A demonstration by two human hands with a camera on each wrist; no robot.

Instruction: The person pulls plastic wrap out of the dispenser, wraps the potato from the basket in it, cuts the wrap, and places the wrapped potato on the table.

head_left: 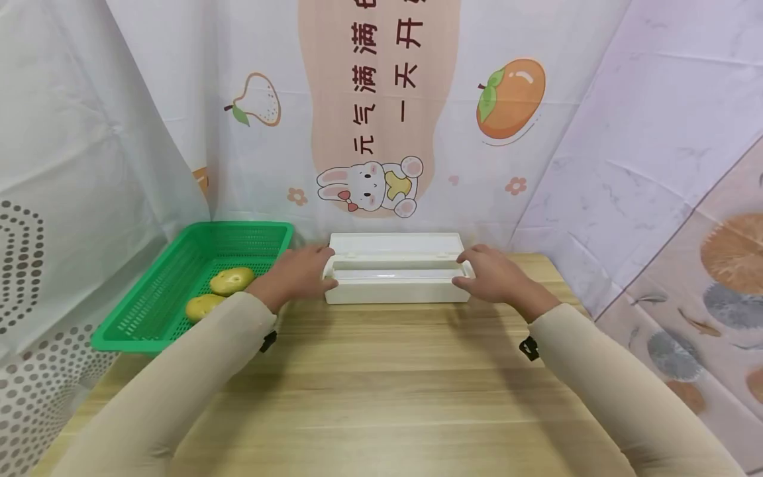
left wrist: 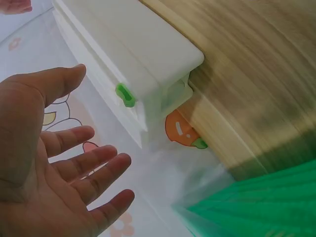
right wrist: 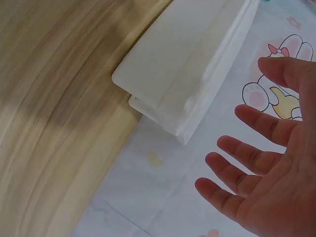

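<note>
I have the white box (head_left: 396,293) on the bench (head_left: 381,391), close to the middle of the head view, and I take it as the centre of my clock. Its lid (head_left: 395,243) stands raised at the 12 o'clock side. My left grip (head_left: 298,272), a bare hand, is at 9 o'clock, and my right grip (head_left: 493,273) is at 3 o'clock. Both have the fingers spread, around the box ends; whether they touch, I cannot tell. The left wrist view shows a small green slider (left wrist: 125,95) on the box. Farther at 9 o'clock is the green basket (head_left: 140,345), with two yellow vegetables or fruits (head_left: 232,281) inside.
</note>
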